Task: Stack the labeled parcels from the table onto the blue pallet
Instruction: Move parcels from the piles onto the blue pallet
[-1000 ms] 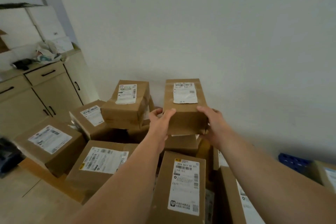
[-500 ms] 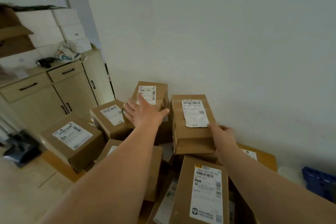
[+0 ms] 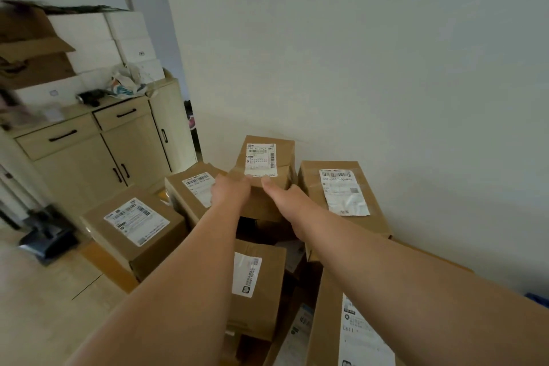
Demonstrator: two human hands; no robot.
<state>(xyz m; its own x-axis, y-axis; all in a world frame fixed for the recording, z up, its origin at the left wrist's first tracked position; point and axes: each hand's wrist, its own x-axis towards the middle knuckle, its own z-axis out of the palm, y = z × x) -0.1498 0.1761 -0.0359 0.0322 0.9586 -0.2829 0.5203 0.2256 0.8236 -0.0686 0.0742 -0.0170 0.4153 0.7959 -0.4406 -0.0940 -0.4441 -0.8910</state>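
Both of the person's bare arms reach forward over a heap of brown cardboard parcels piled against a pale wall [image 3: 386, 53]. The left hand [image 3: 231, 192] and the right hand [image 3: 285, 199] meet at the near top edge of one small labeled parcel [image 3: 269, 157], which sits highest at the back of the heap, close to the wall. The left hand's fingertips [image 3: 248, 178] curl over that near edge and touch the lower border of the parcel's white shipping label [image 3: 260, 159]. The right hand lies just beside it, its thumb [image 3: 267, 183] stretched along the same edge; whether its other fingers wrap the parcel's side cannot be told, as the hand itself hides them.

Just right of this parcel lies a longer parcel [image 3: 341, 196] with a crinkled white label, flat on top of the heap and near the wall. To the left sit two more: a middle parcel [image 3: 190, 187] partly behind the left wrist, and a large parcel [image 3: 133, 229] at the heap's left edge, its label facing up. Under the forearms stands another labeled box [image 3: 255, 282], and a tall one [image 3: 350, 330] fills the lower right corner. A sliver of blue [image 3: 539, 298] shows at the far right edge, too little to name.

To the left stands a pale wooden cabinet [image 3: 89, 157] with dark handles, white boxes [image 3: 98, 38] stacked on top of it.
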